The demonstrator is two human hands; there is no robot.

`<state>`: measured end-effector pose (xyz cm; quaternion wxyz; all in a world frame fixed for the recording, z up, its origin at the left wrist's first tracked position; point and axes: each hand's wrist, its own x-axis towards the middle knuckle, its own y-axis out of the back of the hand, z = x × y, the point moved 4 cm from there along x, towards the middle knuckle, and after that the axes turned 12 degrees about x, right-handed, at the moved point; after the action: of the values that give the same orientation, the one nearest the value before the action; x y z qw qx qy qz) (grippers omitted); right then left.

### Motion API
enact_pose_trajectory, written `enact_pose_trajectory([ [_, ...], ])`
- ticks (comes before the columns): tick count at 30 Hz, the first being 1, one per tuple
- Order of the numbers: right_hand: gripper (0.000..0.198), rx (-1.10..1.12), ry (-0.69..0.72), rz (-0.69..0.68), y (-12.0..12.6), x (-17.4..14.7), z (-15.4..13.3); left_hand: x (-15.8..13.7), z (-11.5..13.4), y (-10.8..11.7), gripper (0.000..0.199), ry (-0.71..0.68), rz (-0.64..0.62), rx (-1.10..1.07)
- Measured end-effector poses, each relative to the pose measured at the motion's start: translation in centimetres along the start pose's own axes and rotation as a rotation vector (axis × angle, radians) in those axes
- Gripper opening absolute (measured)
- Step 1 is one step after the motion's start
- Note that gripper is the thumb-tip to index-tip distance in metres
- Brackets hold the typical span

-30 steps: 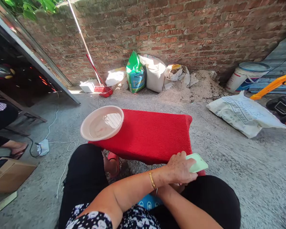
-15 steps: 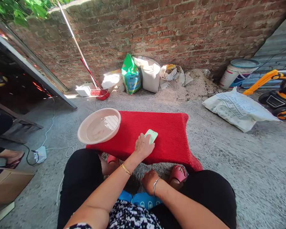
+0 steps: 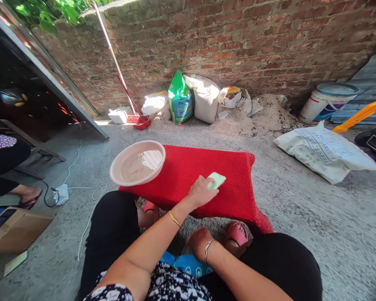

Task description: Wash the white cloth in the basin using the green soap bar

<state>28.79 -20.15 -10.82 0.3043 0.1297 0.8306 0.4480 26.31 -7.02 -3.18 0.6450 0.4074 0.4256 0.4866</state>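
Note:
My left hand [image 3: 203, 191], with a gold bracelet at its wrist, has its fingers closed on a pale green phone [image 3: 217, 180]. Hand and phone are over the right half of a low bench [image 3: 188, 163] draped in a fuzzy red cloth. Between my knees, below the bench's near edge, my right hand [image 3: 201, 241] is curled closed, a silver bracelet on that wrist; I see nothing in it. A pale pink basin [image 3: 114, 170] of water stands on the bench's left end.
Along the brick wall [image 3: 253, 46] are a green bag [image 3: 180, 100], a white sack [image 3: 206, 100], a red dustpan [image 3: 142, 123] and a bucket [image 3: 319, 102]. A filled sack [image 3: 326, 150] lies right. Cables [image 3: 97, 190] and a cardboard box [image 3: 21, 230] are left, near another person's foot [image 3: 31, 196].
My left hand and the phone have moved to the right over the red cloth. My right hand stays between my knees. The view has turned slightly left.

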Motion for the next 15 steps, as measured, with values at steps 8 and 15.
enact_pose_trajectory([
  [8,0.029,0.033,-0.054,-0.094,1.2,-0.8,-0.4,2.9,-9.6,3.0,0.047,0.512,0.211,0.208],
  [15,0.019,0.061,-0.063,0.006,-1.0,0.6,0.5,2.2,4.1,-2.0,0.048,-0.066,0.018,0.190],
])
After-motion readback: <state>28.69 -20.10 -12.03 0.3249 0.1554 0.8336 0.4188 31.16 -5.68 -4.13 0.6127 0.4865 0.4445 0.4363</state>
